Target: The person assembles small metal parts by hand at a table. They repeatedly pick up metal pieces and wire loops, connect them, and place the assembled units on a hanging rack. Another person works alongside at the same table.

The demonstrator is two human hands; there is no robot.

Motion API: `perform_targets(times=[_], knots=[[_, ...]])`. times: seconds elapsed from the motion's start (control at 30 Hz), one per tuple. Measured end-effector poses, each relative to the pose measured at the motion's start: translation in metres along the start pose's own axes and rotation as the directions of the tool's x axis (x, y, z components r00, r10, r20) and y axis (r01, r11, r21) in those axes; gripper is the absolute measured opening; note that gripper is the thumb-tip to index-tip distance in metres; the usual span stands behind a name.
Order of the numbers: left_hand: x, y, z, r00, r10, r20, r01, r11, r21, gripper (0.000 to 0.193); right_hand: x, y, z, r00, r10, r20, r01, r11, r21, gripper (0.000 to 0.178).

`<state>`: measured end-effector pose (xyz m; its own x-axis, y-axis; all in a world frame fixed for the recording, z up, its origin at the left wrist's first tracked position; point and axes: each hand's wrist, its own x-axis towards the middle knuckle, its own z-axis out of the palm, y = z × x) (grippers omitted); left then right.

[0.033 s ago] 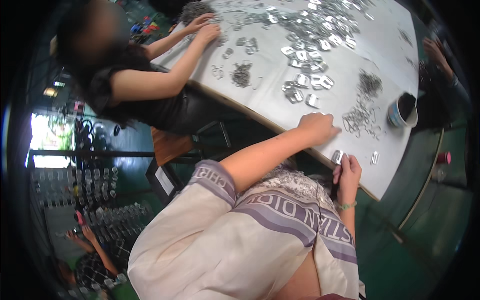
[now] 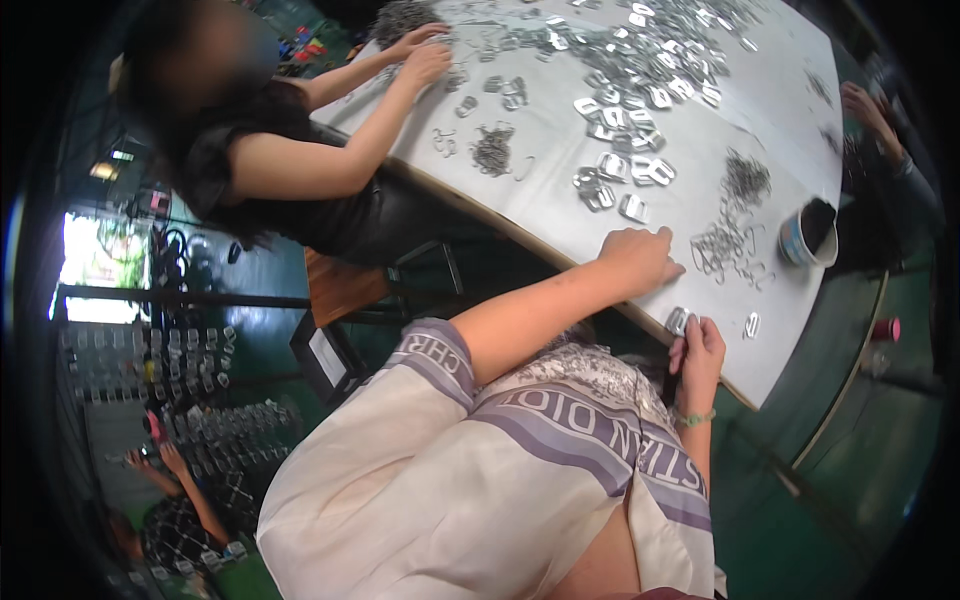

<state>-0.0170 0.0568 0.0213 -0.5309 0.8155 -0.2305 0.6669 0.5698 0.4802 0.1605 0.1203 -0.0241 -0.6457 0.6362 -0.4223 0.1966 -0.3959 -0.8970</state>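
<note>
My left hand [image 2: 638, 259] is over the table near its front edge, back upward. Its thumb stands apart from the bent fingers, and no object shows in it; the palm side is hidden. To its right, my right hand [image 2: 701, 347] pinches a small silver metal buckle [image 2: 677, 320] at the table edge. A single silver buckle [image 2: 751, 325] lies just right of that hand. Beyond my hands lies a loose pile of thin bent wire pieces [image 2: 725, 250], with another wire heap [image 2: 746, 178] behind it. Several silver buckles [image 2: 633, 208] are grouped farther off.
The white table [image 2: 560, 215] carries a large spread of buckles [image 2: 650, 60] at its far side. A cup [image 2: 806, 234] with dark contents stands at the right edge. A co-worker's hands [image 2: 427, 60] work at the left; another person's hand [image 2: 868, 112] is far right. A wooden stool [image 2: 343, 285] stands left.
The whole view has shifted slightly, with the table and its contents a little lower and farther right in the picture. Both hands keep nearly the same place, and the right still holds the buckle.
</note>
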Motion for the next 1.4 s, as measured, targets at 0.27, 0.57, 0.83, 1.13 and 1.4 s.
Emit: perform_targets(times=[0.27,0.57,0.83,1.13,1.4], knots=[[-0.041,-0.049,0.000,0.977,0.187,0.098,-0.086,0.775,-0.626,0.020,-0.022,-0.006,0.032,0.983,-0.107,0.149,0.110,0.994,-0.017,0.019],[-0.002,-0.303,-0.194,0.307,-0.512,-0.802,0.383,0.838,-0.388,0.025,-0.004,0.010,0.004,0.988,-0.152,0.010,0.152,0.979,-0.137,0.023],[0.001,-0.413,-0.197,0.190,-0.689,-0.699,0.921,0.373,-0.117,0.036,0.004,0.002,0.007,0.997,-0.082,-0.014,0.080,0.991,-0.105,0.019],[-0.018,-0.131,-0.050,0.930,0.205,-0.306,-0.272,0.942,-0.195,0.021,0.020,-0.009,0.052,0.771,-0.614,0.170,0.474,0.374,-0.798,0.049],[-0.010,-0.046,0.017,0.823,0.405,-0.399,-0.401,0.911,0.096,0.016,0.023,-0.014,0.032,0.781,-0.623,0.043,0.381,0.421,-0.823,0.028]])
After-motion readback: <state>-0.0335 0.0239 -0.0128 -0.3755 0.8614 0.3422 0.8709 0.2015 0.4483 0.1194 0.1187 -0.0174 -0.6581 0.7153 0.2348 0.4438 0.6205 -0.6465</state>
